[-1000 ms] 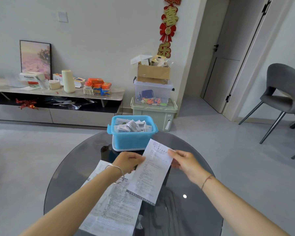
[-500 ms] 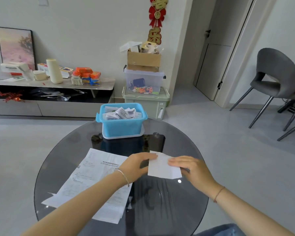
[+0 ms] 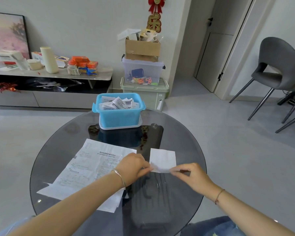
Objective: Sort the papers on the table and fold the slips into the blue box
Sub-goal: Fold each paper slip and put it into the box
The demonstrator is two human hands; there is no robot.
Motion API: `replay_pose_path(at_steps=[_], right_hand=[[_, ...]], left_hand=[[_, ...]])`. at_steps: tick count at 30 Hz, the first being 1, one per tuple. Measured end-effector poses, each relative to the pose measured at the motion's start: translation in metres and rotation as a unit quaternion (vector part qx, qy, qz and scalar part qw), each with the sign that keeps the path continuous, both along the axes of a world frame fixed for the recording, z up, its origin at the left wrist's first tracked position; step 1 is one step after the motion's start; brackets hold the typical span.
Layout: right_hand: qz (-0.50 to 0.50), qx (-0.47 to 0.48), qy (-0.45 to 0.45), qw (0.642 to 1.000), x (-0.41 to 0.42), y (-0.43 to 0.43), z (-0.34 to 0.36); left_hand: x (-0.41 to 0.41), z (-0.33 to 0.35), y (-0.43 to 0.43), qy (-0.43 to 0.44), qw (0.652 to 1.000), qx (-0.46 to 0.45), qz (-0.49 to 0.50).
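The counter point(image 3: 186, 142) is smoky dark-grey glass. At its twelve o'clock the box point(image 3: 119, 116) is sky blue on a white base point(image 3: 121, 127), holding white paper scraps point(image 3: 117, 103) printed in black. At eight o'clock the sheets point(image 3: 92, 167) are white with fine black print. The folded slip point(image 3: 163, 160) at centre is plain white. Beyond, at two o'clock, the chair point(image 3: 278, 65) is grey.

Slip point(image 3: 163, 160): a second ago you held it open in the air; now it lies folded, blank side up, on the glass table point(image 3: 180, 133).
Left hand point(image 3: 132, 167): you moved it from the slip's left edge to pinch the near left corner.
Right hand point(image 3: 192, 176): no longer flat on the slip; you pinch its near right corner.
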State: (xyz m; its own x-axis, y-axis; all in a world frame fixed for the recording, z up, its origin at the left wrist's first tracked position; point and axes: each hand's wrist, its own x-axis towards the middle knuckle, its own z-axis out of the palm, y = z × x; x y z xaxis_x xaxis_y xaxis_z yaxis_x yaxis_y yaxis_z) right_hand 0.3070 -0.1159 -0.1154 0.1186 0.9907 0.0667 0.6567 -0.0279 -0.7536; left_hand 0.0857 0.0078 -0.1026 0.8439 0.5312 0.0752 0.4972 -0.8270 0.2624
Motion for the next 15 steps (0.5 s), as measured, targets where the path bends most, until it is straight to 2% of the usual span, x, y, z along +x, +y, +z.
replay_pose_path(at_steps=[4,8,10,12,15], right_hand=[[-0.075,0.017,0.097,0.992,-0.006,0.013,0.005],[-0.126,0.006,0.105,0.986,-0.007,0.024,-0.001],[-0.132,-0.002,0.103,0.986,-0.006,0.028,-0.005],[-0.146,-0.014,0.095,0.985,-0.003,0.032,-0.007],[-0.152,-0.026,0.09,0.984,-0.001,0.034,-0.007]], left_hand=[[0.009,-0.002,-0.005,-0.075,0.988,-0.101,0.09],[0.022,-0.005,-0.007,-0.109,0.968,-0.16,0.161],[0.023,-0.002,-0.011,-0.099,0.969,-0.149,0.173],[0.021,0.003,-0.017,-0.084,0.98,-0.09,0.159],[0.016,0.007,-0.025,-0.078,0.995,-0.018,0.064]])
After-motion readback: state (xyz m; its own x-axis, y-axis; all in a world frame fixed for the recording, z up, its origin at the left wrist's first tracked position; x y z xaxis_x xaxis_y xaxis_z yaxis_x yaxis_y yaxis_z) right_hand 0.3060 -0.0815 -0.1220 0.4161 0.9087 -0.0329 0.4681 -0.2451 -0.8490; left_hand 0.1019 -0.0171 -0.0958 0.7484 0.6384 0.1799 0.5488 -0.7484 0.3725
